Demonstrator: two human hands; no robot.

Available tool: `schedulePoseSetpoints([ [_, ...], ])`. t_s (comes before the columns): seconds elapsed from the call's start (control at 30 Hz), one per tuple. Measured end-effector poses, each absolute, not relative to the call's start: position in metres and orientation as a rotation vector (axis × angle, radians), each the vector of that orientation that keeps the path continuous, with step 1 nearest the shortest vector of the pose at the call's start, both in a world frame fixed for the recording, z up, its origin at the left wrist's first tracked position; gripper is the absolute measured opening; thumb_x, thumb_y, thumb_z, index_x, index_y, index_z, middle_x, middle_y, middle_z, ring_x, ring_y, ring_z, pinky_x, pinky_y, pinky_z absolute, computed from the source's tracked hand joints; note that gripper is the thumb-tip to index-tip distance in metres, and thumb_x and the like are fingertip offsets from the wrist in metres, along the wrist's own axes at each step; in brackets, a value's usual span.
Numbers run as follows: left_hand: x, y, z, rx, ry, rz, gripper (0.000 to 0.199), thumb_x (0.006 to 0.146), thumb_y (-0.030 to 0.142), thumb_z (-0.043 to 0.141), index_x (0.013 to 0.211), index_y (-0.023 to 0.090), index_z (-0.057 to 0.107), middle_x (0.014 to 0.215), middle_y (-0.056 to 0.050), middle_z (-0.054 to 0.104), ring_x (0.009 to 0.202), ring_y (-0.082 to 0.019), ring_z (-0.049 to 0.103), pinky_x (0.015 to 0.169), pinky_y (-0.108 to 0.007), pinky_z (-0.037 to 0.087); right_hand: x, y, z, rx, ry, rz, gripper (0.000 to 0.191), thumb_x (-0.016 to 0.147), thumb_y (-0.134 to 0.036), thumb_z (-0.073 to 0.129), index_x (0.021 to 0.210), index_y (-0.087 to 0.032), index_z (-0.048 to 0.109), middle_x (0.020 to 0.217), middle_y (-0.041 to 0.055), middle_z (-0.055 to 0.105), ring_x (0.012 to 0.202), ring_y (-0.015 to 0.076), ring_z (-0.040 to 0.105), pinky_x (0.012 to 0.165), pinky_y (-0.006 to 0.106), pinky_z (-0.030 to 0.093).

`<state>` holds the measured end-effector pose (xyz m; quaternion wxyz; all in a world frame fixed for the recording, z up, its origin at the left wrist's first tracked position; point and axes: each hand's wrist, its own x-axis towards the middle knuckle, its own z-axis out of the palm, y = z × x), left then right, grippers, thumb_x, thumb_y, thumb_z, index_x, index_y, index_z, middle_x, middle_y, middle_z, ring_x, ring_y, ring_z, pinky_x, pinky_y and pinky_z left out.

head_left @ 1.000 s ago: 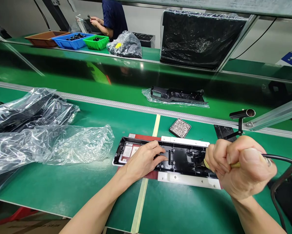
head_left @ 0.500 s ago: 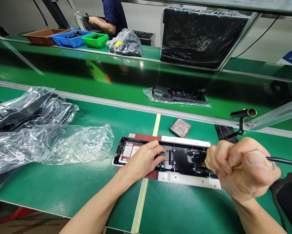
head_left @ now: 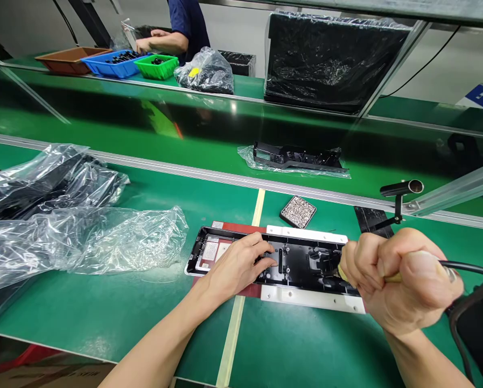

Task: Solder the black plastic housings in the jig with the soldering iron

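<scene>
A long black plastic housing [head_left: 301,265] lies open side up in a fixture with white rails [head_left: 314,299] and a red base. My left hand [head_left: 243,262] rests on its left half, thumb and fingertips bent down into the housing, a gap between them; whatever small part might be under them is hidden. Over the housing's right end, my right hand [head_left: 398,277] is wrapped round a yellowish tool handle [head_left: 342,272] with a black cable [head_left: 471,267] coming out behind. The tool's tip is hidden by the hand.
Clear plastic bags [head_left: 132,240] cover the left side. Behind the fixture are a tray of small screws [head_left: 298,212], a bagged black part [head_left: 298,157] and a metal tube on a stand [head_left: 401,188]. Bins [head_left: 157,67] and a person in dark blue [head_left: 188,27] are across the bench.
Both my hands and the housing look unmoved. Across the bench, the other person's hands have moved down and left towards the blue bin.
</scene>
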<state>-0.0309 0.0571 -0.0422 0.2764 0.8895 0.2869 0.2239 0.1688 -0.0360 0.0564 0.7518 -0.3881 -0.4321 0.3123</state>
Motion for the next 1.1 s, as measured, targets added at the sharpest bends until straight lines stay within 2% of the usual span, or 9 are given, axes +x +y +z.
schedulePoseSetpoints([
  [0.33,-0.0302,0.0564,-0.0413,2.387,0.79,0.582,0.012,0.098,0.023,0.072,0.109,0.018,0.072,0.095,-0.001,0.062,0.07,-0.012,0.059,0.066,-0.026,0.049,0.1708,-0.0353,0.0578,-0.849,-0.967,0.707,0.029,0.093,-0.025,0.059,0.064,-0.021,0.058,0.047,-0.0043,0.036,0.039,0.0077,0.025,0.036,0.022,0.021],
  [0.53,-0.0295,0.0573,-0.0414,2.393,0.787,0.577,0.012,0.098,0.022,0.072,0.109,0.017,0.072,0.095,-0.002,0.062,0.069,-0.012,0.058,0.066,-0.027,0.049,0.1724,-0.036,0.0581,-0.873,-1.012,0.694,0.035,0.095,-0.032,0.063,0.062,-0.022,0.054,0.048,-0.0047,0.035,0.038,0.0075,0.026,0.037,0.021,0.023],
  [0.77,-0.0296,0.0568,-0.0404,2.386,0.78,0.586,0.012,0.097,0.021,0.072,0.108,0.016,0.072,0.095,-0.002,0.063,0.067,-0.011,0.055,0.063,-0.025,0.047,0.1713,-0.0356,0.0582,-0.844,-0.972,0.697,0.034,0.093,-0.031,0.065,0.062,-0.021,0.055,0.047,-0.0049,0.033,0.038,0.0071,0.025,0.036,0.021,0.02],
  [0.93,-0.0287,0.0569,-0.0425,2.387,0.773,0.612,0.01,0.097,0.022,0.072,0.106,0.017,0.072,0.093,-0.001,0.062,0.064,-0.01,0.053,0.063,-0.025,0.047,0.1728,-0.0356,0.0576,-0.867,-1.001,0.693,0.036,0.093,-0.034,0.065,0.061,-0.021,0.055,0.047,-0.0052,0.035,0.038,0.0073,0.027,0.036,0.021,0.023],
  [1.1,-0.028,0.0578,-0.0439,2.379,0.778,0.608,0.011,0.098,0.022,0.072,0.108,0.018,0.072,0.095,-0.001,0.062,0.064,-0.01,0.053,0.063,-0.025,0.047,0.1727,-0.0346,0.0588,-0.845,-0.964,0.695,0.035,0.09,-0.033,0.067,0.059,-0.021,0.056,0.045,-0.0048,0.034,0.037,0.007,0.025,0.035,0.021,0.02],
])
